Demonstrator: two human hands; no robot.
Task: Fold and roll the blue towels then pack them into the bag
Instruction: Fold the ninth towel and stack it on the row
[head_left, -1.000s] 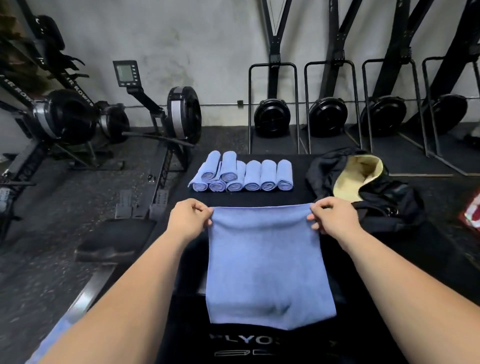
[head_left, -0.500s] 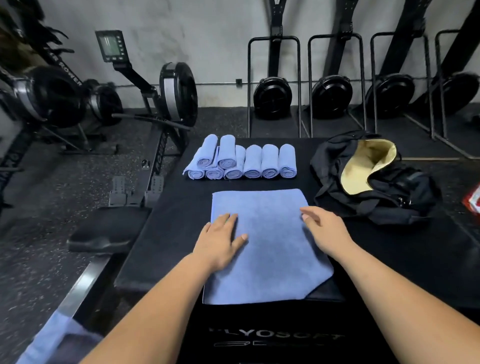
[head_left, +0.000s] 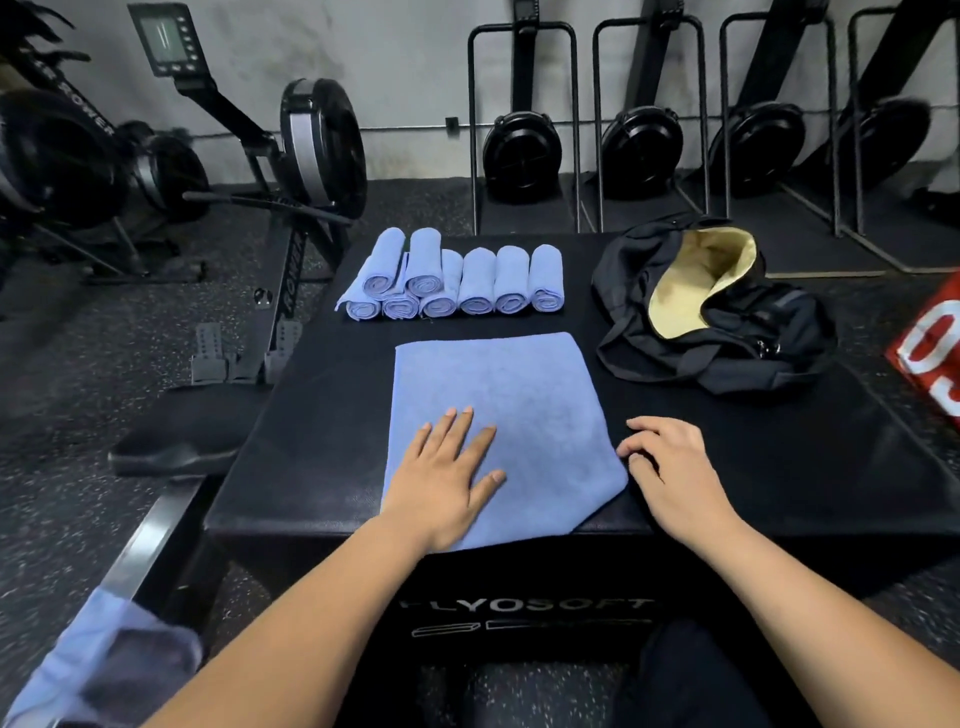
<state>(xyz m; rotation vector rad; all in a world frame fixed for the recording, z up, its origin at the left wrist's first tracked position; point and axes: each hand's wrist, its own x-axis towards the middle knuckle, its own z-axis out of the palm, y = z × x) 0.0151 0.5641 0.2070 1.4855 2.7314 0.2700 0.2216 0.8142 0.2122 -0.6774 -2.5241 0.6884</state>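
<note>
A blue towel (head_left: 519, 395) lies spread flat on the black padded box (head_left: 779, 467), its near edge hanging slightly over the front. My left hand (head_left: 447, 478) presses flat on the towel's near left part, fingers straight and spread. At the towel's right edge, near its lower right corner, my right hand (head_left: 670, 467) has its fingers curled, fingertips touching the hem. Several rolled blue towels (head_left: 457, 280) sit in a row at the back of the box. A black bag (head_left: 727, 322) with pale yellow lining lies open at the back right.
Rowing machines (head_left: 291, 171) stand to the left and along the back wall. A black padded seat (head_left: 176, 441) sits left of the box. More blue cloth (head_left: 104, 660) lies at the lower left. A red and white object (head_left: 930, 353) is at the right edge.
The towel was held up by its top corners, then laid flat on the box. Both hands slid toward me across it; the right hand moved off to the right edge.
</note>
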